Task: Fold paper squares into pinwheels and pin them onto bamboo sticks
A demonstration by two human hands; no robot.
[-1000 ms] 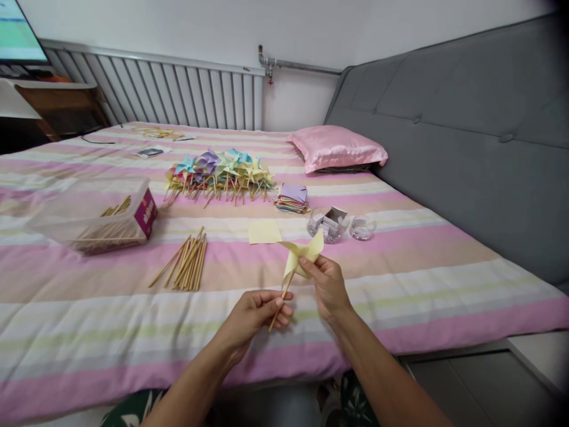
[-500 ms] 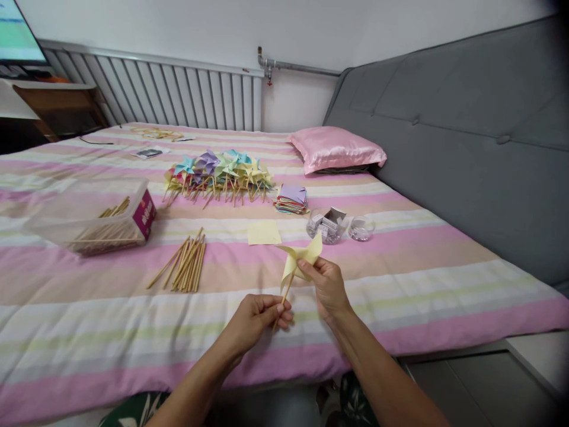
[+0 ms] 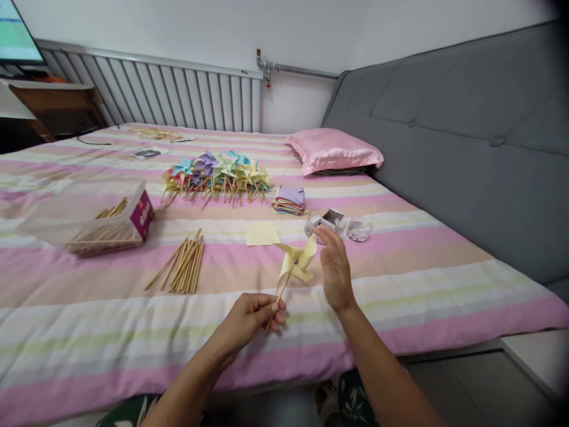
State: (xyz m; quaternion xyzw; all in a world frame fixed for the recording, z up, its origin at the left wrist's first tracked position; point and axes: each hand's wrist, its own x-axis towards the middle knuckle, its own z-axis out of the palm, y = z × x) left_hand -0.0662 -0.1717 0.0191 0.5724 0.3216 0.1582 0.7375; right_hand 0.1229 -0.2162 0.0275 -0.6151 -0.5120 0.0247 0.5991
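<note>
A pale yellow paper pinwheel on a thin wooden stick is held up above the near side of the bed. My left hand pinches its stick low down. A small shiny pin head shows at the pinwheel's centre. Just right of the blades, my right hand is raised with its fingers stretched out, holding nothing. A flat yellow paper square lies on the sheet behind the pinwheel. To the left, a loose bunch of wooden sticks rests on the bed.
Finished pinwheels lie in a colourful heap farther back. Beside them is a stack of coloured paper. A clear tub with a small box and a round clear lid stand right. A plastic bin holds more sticks. A pink pillow lies behind.
My right hand has let go of the pinwheel's centre and opened, moving slightly right and up. The pin head is now uncovered. My left hand still grips the stick.
</note>
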